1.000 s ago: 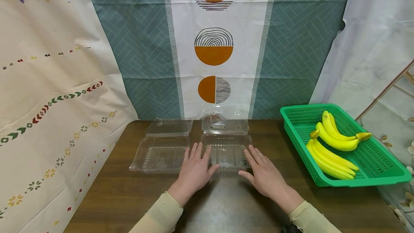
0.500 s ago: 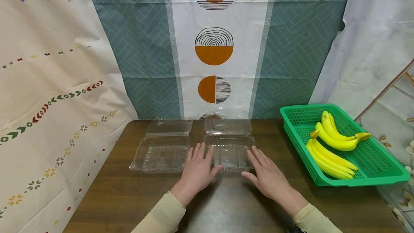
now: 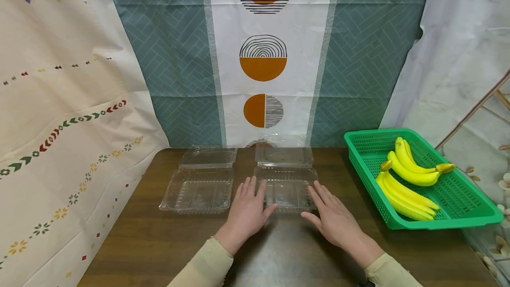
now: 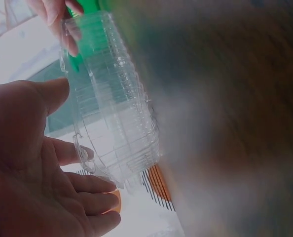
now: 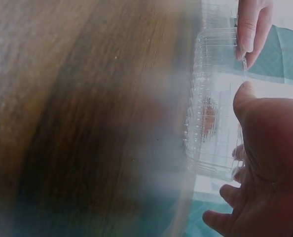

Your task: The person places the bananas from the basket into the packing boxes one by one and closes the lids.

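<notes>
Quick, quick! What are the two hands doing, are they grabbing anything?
Left hand: open, at the left side of the right-hand clear plastic clamshell.
Right hand: open, at its right side.

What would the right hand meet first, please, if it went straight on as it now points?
The right hand would probably meet the right side of the nearest clear container first; whether they touch is unclear.

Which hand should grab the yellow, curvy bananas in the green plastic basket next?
Probably the right hand: it is nearer the green plastic basket holding the yellow, curved bananas. The left hand is farther off, at the left edge of the right clear plastic box.
</notes>
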`<state>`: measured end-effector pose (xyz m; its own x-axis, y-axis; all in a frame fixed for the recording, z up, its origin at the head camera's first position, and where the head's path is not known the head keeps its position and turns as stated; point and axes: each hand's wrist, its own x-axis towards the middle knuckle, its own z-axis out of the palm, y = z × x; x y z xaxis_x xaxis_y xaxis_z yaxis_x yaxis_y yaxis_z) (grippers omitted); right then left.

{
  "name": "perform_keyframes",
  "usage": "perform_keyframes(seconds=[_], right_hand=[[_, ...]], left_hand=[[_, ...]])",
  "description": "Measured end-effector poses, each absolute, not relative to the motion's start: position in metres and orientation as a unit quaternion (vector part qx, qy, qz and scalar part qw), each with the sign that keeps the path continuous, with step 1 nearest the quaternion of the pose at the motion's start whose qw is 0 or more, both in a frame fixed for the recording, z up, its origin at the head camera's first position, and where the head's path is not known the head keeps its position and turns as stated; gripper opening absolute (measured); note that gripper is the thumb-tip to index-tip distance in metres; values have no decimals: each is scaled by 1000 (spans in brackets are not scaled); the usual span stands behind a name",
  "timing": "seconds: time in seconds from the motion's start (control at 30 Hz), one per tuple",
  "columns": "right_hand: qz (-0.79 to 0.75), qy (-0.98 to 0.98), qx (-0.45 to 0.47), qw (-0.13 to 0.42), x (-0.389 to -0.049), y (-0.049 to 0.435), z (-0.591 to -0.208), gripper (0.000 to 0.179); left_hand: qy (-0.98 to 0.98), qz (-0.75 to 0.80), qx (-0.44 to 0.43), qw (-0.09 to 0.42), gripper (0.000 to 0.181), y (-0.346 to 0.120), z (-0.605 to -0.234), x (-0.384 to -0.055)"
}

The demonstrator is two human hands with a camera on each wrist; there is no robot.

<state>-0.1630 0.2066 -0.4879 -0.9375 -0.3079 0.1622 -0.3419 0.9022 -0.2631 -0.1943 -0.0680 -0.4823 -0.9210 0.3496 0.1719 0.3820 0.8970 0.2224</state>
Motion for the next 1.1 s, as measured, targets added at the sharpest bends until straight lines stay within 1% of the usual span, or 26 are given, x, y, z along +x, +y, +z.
perform_keyframes(seconds=[0.3,0.93,1.1], right_hand=[[147,-975,158,60,-161,213,-490,85],[144,-977,150,54,-158,223,-489,85],[148,-976,152,53,-158,227,-490,85]], left_hand=[[-970,-129,-192,79,82,-61,-486,-194],[-965,-153,-199,78,83,-52,-488,-192],[-964,-164,-198,64,84,-51,-487,-192]])
